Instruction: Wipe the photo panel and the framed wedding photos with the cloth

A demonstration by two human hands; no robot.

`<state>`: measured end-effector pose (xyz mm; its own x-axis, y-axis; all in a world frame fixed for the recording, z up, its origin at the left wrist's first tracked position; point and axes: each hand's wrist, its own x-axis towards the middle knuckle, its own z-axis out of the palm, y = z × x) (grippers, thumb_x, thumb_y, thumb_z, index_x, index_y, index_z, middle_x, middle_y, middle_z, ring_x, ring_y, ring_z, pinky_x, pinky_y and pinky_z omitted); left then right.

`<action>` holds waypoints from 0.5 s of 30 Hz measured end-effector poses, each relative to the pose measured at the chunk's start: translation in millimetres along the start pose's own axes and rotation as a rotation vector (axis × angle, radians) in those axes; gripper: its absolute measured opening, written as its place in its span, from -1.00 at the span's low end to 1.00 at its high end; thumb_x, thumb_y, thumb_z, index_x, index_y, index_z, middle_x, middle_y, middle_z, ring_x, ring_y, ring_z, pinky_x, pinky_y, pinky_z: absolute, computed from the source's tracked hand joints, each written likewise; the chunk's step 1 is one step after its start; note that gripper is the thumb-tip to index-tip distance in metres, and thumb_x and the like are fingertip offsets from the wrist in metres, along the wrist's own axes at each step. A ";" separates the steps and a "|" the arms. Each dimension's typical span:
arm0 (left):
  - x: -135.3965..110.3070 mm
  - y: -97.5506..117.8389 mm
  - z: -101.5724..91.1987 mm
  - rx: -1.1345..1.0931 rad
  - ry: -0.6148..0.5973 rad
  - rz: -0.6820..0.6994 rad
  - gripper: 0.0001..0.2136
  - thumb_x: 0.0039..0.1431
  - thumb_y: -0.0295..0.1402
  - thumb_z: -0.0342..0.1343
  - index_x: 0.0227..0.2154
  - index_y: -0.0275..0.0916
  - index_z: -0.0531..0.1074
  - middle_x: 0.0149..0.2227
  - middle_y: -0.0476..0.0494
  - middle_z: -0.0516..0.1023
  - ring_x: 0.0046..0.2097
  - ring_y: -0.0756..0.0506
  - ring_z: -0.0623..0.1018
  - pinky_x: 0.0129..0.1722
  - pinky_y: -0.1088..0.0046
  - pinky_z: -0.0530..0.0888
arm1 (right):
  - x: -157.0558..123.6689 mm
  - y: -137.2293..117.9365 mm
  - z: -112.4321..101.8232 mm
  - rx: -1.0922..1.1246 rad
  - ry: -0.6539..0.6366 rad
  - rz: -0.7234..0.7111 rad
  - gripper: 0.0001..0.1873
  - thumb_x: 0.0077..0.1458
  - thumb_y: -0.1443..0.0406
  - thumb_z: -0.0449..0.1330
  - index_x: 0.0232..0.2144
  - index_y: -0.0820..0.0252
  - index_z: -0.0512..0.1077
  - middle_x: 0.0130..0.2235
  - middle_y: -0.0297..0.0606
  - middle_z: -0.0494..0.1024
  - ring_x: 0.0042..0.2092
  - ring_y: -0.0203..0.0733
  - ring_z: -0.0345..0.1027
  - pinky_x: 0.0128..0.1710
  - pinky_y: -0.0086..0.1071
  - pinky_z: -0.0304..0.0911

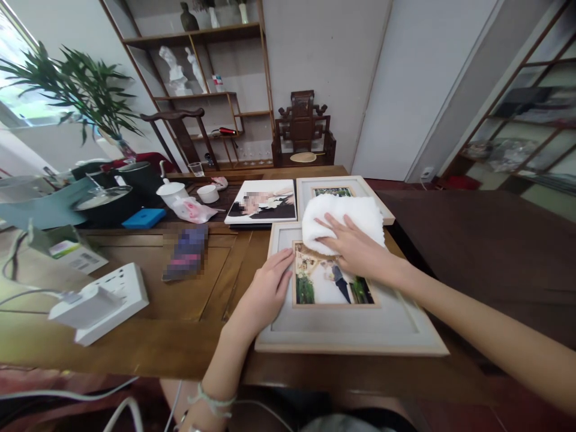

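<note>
A white-framed photo (351,327) lies flat on the wooden table in front of me. My left hand (265,291) rests flat on the frame's left edge, fingers stretched out. My right hand (355,249) presses flat on a folded white cloth (344,219) that sits on the upper part of the frame's glass. A second white frame (342,186) lies just beyond, partly under the cloth. To its left lies an unframed photo print (262,201).
A white power strip (101,303) with a plugged charger sits at the left. Further back are a phone (186,252), a blue box (144,218), white cups (207,193), a plastic bag, dark pots and a plant (76,84). Shelves and a carved chair stand behind.
</note>
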<state>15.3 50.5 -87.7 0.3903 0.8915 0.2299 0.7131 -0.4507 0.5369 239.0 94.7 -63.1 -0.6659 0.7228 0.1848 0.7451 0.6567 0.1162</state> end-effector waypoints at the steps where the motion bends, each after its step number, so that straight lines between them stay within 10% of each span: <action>1: 0.0 -0.3 0.2 -0.002 0.002 0.005 -0.62 0.27 -0.39 -0.15 0.11 -0.30 0.31 0.20 -0.23 0.30 0.23 -0.16 0.28 0.21 0.18 0.24 | 0.3 -2.4 0.3 0.002 -0.029 -0.022 -0.28 -0.17 0.62 0.02 0.11 0.25 0.30 0.29 0.02 0.03 0.31 0.19 -0.26 0.18 0.18 -0.16; 15: 0.6 -2.9 2.7 0.018 0.020 0.022 -0.62 0.26 -0.41 -0.15 0.10 -0.35 0.31 0.19 -0.28 0.32 0.22 -0.15 0.30 0.22 0.20 0.23 | -68.7 -79.7 -73.8 0.339 -0.308 -0.334 -0.56 -0.05 0.49 0.11 -0.08 0.18 0.46 0.13 -0.09 0.36 0.14 0.06 0.22 0.15 -0.06 0.11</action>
<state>15.0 52.2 -91.3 0.3944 0.8821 0.2577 0.7149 -0.4707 0.5171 228.1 -23.2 -13.0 -0.8815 0.4598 -0.1075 0.4722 0.8562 -0.2098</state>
